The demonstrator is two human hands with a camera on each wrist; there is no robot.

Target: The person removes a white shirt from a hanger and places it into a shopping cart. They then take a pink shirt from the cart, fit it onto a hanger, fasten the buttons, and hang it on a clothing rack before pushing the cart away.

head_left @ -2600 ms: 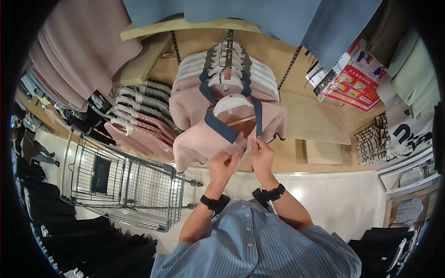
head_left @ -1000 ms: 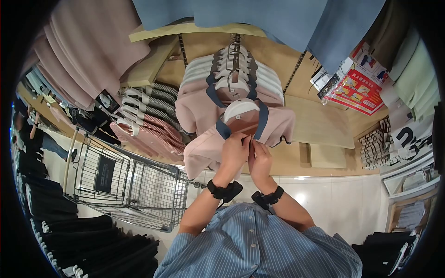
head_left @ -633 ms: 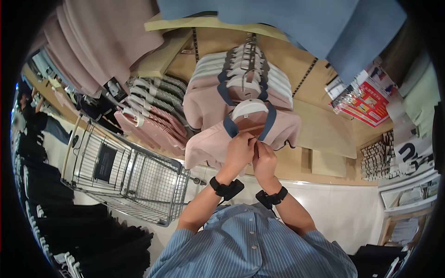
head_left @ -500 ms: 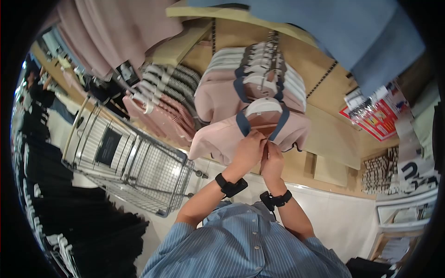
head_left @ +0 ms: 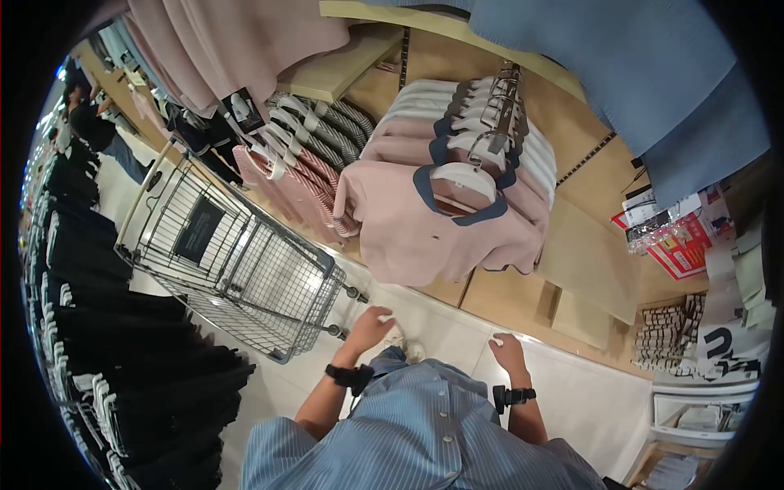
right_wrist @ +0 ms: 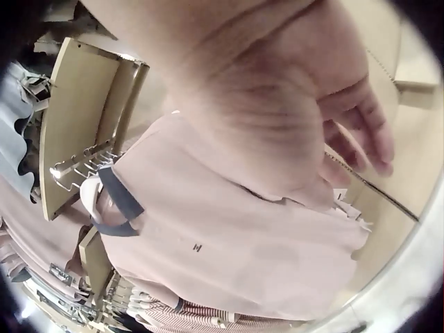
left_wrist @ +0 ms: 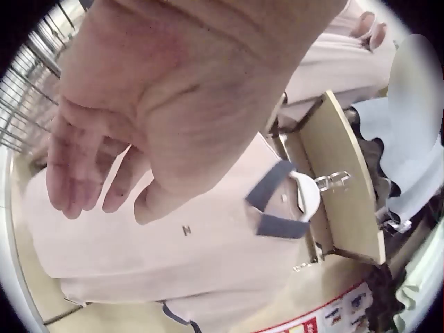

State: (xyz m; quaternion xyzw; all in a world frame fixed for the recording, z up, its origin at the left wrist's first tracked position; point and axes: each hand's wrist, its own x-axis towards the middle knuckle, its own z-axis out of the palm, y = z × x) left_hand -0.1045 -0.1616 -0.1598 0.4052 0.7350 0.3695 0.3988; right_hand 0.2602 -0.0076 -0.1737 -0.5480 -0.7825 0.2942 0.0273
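Observation:
A pink polo shirt point(head_left: 404, 224) with a navy collar point(head_left: 480, 216) hangs on a white hanger point(head_left: 463, 181) at the front of the rail. A small dark mark shows on its chest, and its collar lies folded down around the hanger. My left hand point(head_left: 369, 328) is low in front of the shirt, apart from it, its fingers point(left_wrist: 73, 182) loosely bent and holding nothing. To the right, my right hand point(head_left: 508, 353) is also free, with relaxed fingers point(right_wrist: 374, 132). Both wrist views show the shirt behind the hands, facing the camera.
More polo shirts point(head_left: 415, 104) hang behind on the rail point(head_left: 508, 82). Striped tops point(head_left: 314, 175) hang to the left, above a wire shopping cart point(head_left: 269, 273). Dark garments point(head_left: 163, 384) line the lower left. A red sign point(head_left: 682, 245) is at the right; a person point(head_left: 106, 131) stands far left.
Both hands have let go of the polo shirt's collar opening and dropped back toward the body, moving apart. The shirt now hangs with its front closed. The head view has turned left.

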